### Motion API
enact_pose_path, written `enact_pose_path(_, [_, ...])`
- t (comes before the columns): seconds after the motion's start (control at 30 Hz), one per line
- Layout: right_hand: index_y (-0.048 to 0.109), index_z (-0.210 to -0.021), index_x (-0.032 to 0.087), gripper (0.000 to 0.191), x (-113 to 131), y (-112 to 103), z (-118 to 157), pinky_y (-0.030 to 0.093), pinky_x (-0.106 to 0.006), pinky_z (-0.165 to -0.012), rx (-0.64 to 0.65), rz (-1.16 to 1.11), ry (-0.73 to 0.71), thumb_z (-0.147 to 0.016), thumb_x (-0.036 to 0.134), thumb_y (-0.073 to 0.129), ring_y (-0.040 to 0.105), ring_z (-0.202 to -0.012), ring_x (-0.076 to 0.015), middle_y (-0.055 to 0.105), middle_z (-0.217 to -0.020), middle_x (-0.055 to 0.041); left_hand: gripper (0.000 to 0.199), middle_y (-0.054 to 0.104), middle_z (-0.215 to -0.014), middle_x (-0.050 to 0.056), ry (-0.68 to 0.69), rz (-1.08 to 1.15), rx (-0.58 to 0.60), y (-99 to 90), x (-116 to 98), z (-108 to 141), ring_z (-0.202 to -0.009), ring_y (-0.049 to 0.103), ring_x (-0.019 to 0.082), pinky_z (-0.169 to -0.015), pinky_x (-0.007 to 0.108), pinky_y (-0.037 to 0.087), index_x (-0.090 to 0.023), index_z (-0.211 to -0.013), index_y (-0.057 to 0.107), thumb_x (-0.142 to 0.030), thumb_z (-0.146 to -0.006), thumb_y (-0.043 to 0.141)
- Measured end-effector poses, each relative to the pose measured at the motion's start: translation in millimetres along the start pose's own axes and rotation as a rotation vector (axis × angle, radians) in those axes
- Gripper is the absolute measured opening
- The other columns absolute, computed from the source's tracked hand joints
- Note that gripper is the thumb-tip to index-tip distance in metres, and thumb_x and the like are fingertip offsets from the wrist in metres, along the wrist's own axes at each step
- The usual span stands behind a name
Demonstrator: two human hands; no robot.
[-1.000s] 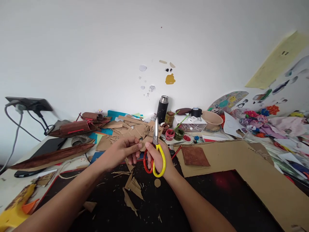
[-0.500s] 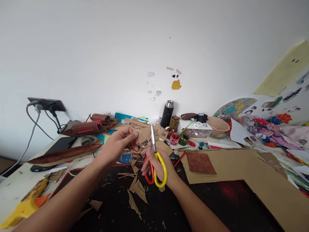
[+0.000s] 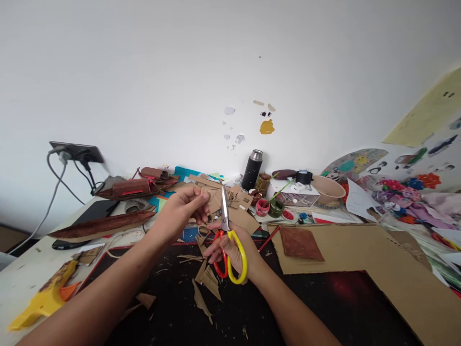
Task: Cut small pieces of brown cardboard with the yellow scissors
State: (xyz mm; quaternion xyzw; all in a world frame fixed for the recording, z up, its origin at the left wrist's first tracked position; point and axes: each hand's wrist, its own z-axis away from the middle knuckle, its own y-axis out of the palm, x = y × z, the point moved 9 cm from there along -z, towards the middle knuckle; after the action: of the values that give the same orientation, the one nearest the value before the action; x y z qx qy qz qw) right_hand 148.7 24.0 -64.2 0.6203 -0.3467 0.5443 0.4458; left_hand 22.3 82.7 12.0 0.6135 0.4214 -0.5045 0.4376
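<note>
My right hand (image 3: 236, 247) grips a pair of scissors (image 3: 225, 211) with one red and one yellow handle. Their blades point up and away from me and look closed together. To the left, my left hand (image 3: 185, 206) is closed in a pinch; whatever lies between its thumb and fingers is too small to make out against the clutter. Brown cardboard scraps (image 3: 211, 283) lie below both hands on a black mat (image 3: 173, 312). Behind the hands is a pile of more cardboard pieces (image 3: 239, 197).
A yellow glue gun (image 3: 45, 302) lies at left, near a brown-painted cardboard strip (image 3: 104, 225). A black flask (image 3: 252, 170) stands by the wall, with paint jars (image 3: 276, 207) nearby. A large cardboard sheet (image 3: 345, 245) bearing a brown square (image 3: 301, 243) covers the right side.
The scissors have moved slightly left and down, their tips tilting a little further left. My left hand keeps its pinch. The whole view has shifted slightly.
</note>
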Motion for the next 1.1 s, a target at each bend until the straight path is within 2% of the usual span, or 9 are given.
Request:
enact_pose_path(0.13, [0.064,-0.134,0.014,0.101,-3,3,1,0.056,-0.029,-0.060,0.040,-0.014,-0.008,-0.068,0.090,0.075,0.076,-0.058,-0.0233,0.077,-0.077,-0.0099,0.039,0.068,-0.068,-0.002,-0.008,-0.002,0.001,1.6,2,0,-0.053,0.065,0.013,-0.048,0.024,0.047,-0.020,-0.081,0.057,-0.051,-0.085,0.080])
enact_pose_path(0.3, [0.063,-0.137,0.015,0.098,-2,7,4,0.057,-0.030,-0.060,0.084,0.034,-0.032,-0.073,0.089,0.072,0.076,-0.058,-0.0231,0.073,-0.072,-0.0063,0.039,0.067,-0.066,-0.002,0.000,0.032,-0.001,3.0,3,0,-0.051,0.063,0.012,-0.047,0.023,0.045,-0.020,-0.079,0.058,-0.051,-0.086,0.081])
enact_pose_path(0.5, [0.063,-0.139,0.018,0.096,-5,9,3,0.059,-0.031,-0.059,0.088,0.043,-0.028,-0.073,0.086,0.076,0.077,-0.060,-0.0240,0.075,-0.076,-0.0063,0.039,0.065,-0.065,-0.003,0.013,0.064,-0.018,1.9,2,1,-0.049,0.061,0.011,-0.046,0.022,0.044,-0.019,-0.075,0.057,-0.049,-0.087,0.080])
enact_pose_path(0.6, [0.062,-0.142,0.020,0.098,-6,10,5,0.060,-0.034,-0.063,0.106,0.092,-0.029,-0.074,0.090,0.070,0.080,-0.071,-0.0284,0.077,-0.083,-0.0093,0.038,0.065,-0.066,-0.003,0.022,0.062,-0.005,2.4,2,1,-0.049,0.061,0.011,-0.046,0.022,0.044,-0.019,-0.076,0.058,-0.049,-0.089,0.078])
enact_pose_path(0.73, [0.063,-0.142,0.023,0.096,-5,11,7,0.061,-0.041,-0.082,0.123,0.167,-0.056,-0.075,0.091,0.067,0.080,-0.095,-0.0328,0.079,-0.101,-0.0134,0.038,0.065,-0.066,-0.003,0.032,0.058,0.001,2.6,1,1,-0.050,0.061,0.011,-0.046,0.023,0.044,-0.019,-0.075,0.057,-0.049,-0.089,0.077])
enact_pose_path(0.8, [0.065,-0.138,0.023,0.089,-6,9,7,0.061,-0.038,-0.077,0.093,0.170,-0.042,-0.078,0.089,0.067,0.081,-0.087,-0.0298,0.078,-0.099,-0.0117,0.038,0.064,-0.065,-0.003,0.038,0.045,-0.006,2.0,1,1,-0.050,0.061,0.012,-0.046,0.023,0.044,-0.020,-0.075,0.057,-0.048,-0.090,0.077])
enact_pose_path(0.93, [0.066,-0.127,0.019,0.073,-5,0,5,0.052,-0.025,-0.052,-0.016,0.175,-0.012,-0.088,0.080,0.067,0.070,-0.054,-0.0172,0.075,-0.086,-0.0066,0.036,0.064,-0.065,-0.003,0.055,-0.010,-0.020,1.0,0,2,-0.050,0.061,0.012,-0.047,0.024,0.046,-0.020,-0.078,0.056,-0.048,-0.091,0.076])
enact_pose_path(1.1, [0.068,-0.119,0.018,0.063,-1,-1,5,0.045,-0.021,-0.045,-0.046,0.255,-0.020,-0.096,0.076,0.059,0.062,-0.045,-0.0124,0.068,-0.073,-0.0006,0.036,0.063,-0.062,-0.003,0.086,-0.132,-0.012,4.0,-3,4,-0.053,0.061,0.013,-0.051,0.025,0.048,-0.021,-0.079,0.055,-0.049,-0.093,0.073])
